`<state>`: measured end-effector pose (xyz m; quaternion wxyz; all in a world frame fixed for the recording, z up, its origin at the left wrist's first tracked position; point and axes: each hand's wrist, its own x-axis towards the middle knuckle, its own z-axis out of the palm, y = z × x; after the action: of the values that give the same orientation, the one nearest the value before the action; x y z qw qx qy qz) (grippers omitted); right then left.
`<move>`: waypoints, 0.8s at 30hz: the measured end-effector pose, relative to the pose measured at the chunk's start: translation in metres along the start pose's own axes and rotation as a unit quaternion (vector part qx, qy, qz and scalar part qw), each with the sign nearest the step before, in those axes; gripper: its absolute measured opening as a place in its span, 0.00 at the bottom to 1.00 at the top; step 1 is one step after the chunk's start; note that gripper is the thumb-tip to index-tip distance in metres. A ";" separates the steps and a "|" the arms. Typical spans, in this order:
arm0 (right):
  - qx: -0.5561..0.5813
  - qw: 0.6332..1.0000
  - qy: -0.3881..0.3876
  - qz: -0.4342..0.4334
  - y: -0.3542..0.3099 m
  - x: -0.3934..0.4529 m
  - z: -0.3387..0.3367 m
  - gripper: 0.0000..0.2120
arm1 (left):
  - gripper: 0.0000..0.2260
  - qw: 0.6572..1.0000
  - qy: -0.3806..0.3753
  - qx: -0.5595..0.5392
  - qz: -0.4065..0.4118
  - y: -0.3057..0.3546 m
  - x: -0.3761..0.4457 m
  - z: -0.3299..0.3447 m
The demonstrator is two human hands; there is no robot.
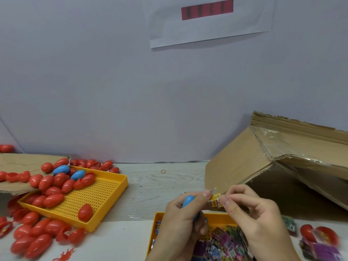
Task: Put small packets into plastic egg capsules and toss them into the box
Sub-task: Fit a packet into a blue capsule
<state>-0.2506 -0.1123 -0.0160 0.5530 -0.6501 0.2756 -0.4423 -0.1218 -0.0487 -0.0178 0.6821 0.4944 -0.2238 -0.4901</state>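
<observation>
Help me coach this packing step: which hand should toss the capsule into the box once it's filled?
Probably left: the left hand already grips the blue capsule, while the right hand only pinches the packet.

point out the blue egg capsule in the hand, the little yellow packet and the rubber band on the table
blue plastic egg capsule (188,201), head view, on its rounded top showing above the left hand's fingers
small yellow packet (215,202), head view, on its printed face between both hands
thin yellow rubber band (163,171), head view, on its ring

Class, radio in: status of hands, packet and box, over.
Left hand holds blue capsule. Both hands pinch yellow packet, right hand at its edge. Packet not in capsule. Box open, path clear.
</observation>
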 end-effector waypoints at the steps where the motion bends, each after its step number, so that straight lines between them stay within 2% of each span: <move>1: 0.009 1.000 0.000 0.006 0.001 0.000 -0.001 0.14 | 0.09 1.000 -0.007 0.009 0.002 0.000 0.000 0.000; 7: 0.063 0.997 -0.011 0.039 0.003 0.003 -0.002 0.15 | 0.12 1.000 -0.015 -0.007 0.006 0.001 0.000 -0.001; 12: 0.074 0.996 -0.004 0.057 0.002 0.004 -0.001 0.11 | 0.15 0.999 -0.032 0.007 0.012 0.000 0.000 -0.002; 15: 0.043 0.997 0.001 0.063 0.000 0.003 0.000 0.11 | 0.16 0.999 -0.033 0.034 0.021 -0.002 0.000 -0.002; 18: -0.020 0.997 -0.002 0.073 0.001 0.002 0.001 0.14 | 0.19 0.999 -0.001 0.041 0.028 -0.003 0.001 -0.003; 21: -0.077 0.995 -0.001 0.067 0.000 0.001 0.002 0.18 | 0.18 0.998 0.013 0.049 0.037 -0.003 0.001 -0.002; 24: -0.077 0.995 0.020 0.061 -0.001 0.000 0.002 0.15 | 0.12 0.994 0.030 0.092 0.059 -0.002 -0.001 -0.002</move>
<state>-0.2486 -0.1108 -0.0149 0.5219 -0.6636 0.3591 -0.3978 -0.1218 -0.0475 -0.0206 0.6679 0.5556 -0.2758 -0.4113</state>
